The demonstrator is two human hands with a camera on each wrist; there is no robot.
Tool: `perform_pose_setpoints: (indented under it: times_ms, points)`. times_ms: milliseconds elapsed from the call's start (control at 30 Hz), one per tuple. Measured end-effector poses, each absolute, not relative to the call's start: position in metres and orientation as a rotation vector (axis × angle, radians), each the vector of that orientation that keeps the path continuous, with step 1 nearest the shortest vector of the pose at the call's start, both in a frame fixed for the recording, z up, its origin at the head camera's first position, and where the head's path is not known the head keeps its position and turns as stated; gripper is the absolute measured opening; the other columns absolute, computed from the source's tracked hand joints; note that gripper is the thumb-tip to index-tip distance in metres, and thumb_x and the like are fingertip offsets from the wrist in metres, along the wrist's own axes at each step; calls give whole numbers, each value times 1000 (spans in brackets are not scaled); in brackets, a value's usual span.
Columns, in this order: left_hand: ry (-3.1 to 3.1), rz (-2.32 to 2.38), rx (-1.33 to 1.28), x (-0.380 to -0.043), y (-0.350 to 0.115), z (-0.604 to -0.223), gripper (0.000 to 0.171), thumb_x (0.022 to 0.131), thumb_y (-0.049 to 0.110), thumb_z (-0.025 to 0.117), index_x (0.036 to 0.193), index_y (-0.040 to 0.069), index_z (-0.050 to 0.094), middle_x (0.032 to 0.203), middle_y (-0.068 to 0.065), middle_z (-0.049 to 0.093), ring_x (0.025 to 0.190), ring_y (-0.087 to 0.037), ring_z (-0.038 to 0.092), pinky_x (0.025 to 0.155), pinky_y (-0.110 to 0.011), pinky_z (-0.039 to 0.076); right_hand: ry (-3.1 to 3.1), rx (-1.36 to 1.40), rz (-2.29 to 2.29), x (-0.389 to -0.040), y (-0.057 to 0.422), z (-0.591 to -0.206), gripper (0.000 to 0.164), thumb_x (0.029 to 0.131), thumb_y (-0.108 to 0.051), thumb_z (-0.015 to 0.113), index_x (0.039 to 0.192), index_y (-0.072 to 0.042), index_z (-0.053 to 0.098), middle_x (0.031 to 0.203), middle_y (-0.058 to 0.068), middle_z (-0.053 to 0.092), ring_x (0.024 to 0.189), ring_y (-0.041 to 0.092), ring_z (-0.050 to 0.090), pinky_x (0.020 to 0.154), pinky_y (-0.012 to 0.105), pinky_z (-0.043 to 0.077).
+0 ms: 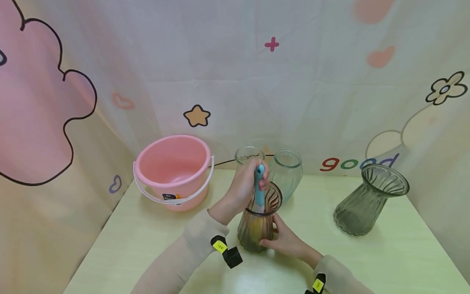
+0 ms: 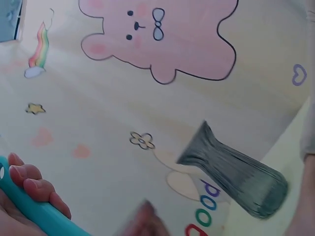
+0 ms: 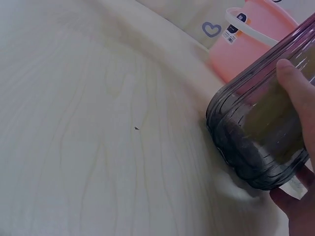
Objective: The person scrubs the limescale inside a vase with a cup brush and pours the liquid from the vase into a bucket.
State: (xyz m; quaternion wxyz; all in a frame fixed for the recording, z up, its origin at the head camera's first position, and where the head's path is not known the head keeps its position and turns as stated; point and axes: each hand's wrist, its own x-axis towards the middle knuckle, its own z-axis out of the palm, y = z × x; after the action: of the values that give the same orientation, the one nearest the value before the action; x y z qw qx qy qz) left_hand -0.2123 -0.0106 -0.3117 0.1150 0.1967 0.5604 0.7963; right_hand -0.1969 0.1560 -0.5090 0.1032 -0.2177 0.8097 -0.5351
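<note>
A: Left hand?
B: Left hand (image 1: 244, 185) wrapped round the upper handle of a teal-handled tool (image 1: 259, 197), fingers curled over it. Grip sits just above the flared rim of a brown-tinted ribbed glass vase (image 1: 252, 241); the handle drops down through the mouth.

A: And the working end?
B: Yellowish head, seen through the glass below the rim, so below the left hand too. Blurred by the ribs: bristle or sponge, cannot tell. Nor whether it touches the vase's floor.

A: Right hand?
B: Right hand (image 1: 288, 241) low on the vase, on the side towards the person's right. Thumb and fingers part round the lower wall and grip it. Vase lies directly against this hand, well below the left one. Base dark, close over the bench (image 1: 121, 245); full contact uncertain.

A: Surroundings?
B: Pink bucket (image 1: 187, 198), white handle hanging across its front, left of the vase. Just behind the working pair, a clear glass vase (image 1: 290, 173) and a clear glass jar (image 1: 245, 156), the latter partly hidden by the left hand. Grey-green ribbed vase (image 1: 361, 210) well apart on the right. Printed curtain (image 1: 227, 53) behind everything.
</note>
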Motion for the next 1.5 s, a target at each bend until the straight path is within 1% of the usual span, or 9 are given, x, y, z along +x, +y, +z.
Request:
perform_pose_setpoints:
  times_ms: [100,300,433,700,1033,1200,1267,1400,1500]
  points:
    - [1639,2337,657,-211,-15,-295,34,93,18,26,63,8,40,55,1,34,51,-14,31,54,-25,29,2387,-618,-1583,-196,156,-508,86,76,-21,75,141,-16,19,140,10,31,129,29,34,99,51,37]
    - [1598,2378,750,-209,-26,-256,36,94,16,24,61,10,39,54,1,32,52,-14,29,55,-25,27,2392,-553,-1581,-191,152,-499,81,75,-18,75,137,-12,23,137,13,34,130,31,32,100,52,35]
    - [1583,2391,765,-209,-27,-249,35,92,14,24,62,9,40,55,0,32,52,-14,29,55,-26,28,2406,-538,-1585,-192,152,-504,81,75,-19,75,137,-12,24,139,11,33,130,31,32,99,53,35]
    - [1581,2388,795,-206,-23,-259,36,93,15,24,62,10,40,55,1,32,52,-14,29,55,-26,28,2433,-446,-1614,-191,148,-505,84,71,-19,79,135,-13,25,135,8,35,126,27,36,98,52,37]
    - [1617,2286,575,-211,-7,-310,37,93,19,26,62,8,41,55,2,35,52,-13,32,54,-24,29,2485,-455,-1639,-189,146,-506,89,69,-19,80,137,-13,23,134,8,36,123,27,39,96,50,39]
    - [1643,2271,547,-214,-5,-325,35,93,20,27,63,8,41,56,2,36,52,-13,32,53,-23,29,2482,-460,-1589,-187,146,-504,87,71,-26,79,136,-15,22,134,9,38,124,28,40,99,50,37]
    - [1651,2271,568,-215,-5,-327,34,92,20,27,63,8,41,56,2,35,52,-13,32,53,-24,29,2461,-476,-1540,-187,149,-503,89,74,-29,76,138,-16,16,138,10,35,127,30,38,101,51,34]
    - [1625,2288,579,-214,-5,-328,35,93,20,27,63,8,40,56,2,35,51,-13,31,53,-24,28,2388,-560,-1478,-190,155,-500,96,80,-29,71,145,-20,1,150,11,18,134,35,27,104,54,29]
    - [1609,2302,568,-214,-5,-328,36,94,19,26,63,8,40,56,2,35,51,-12,31,53,-24,28,2353,-618,-1471,-194,158,-498,97,81,-27,70,147,-21,-1,151,12,14,135,36,25,103,55,28]
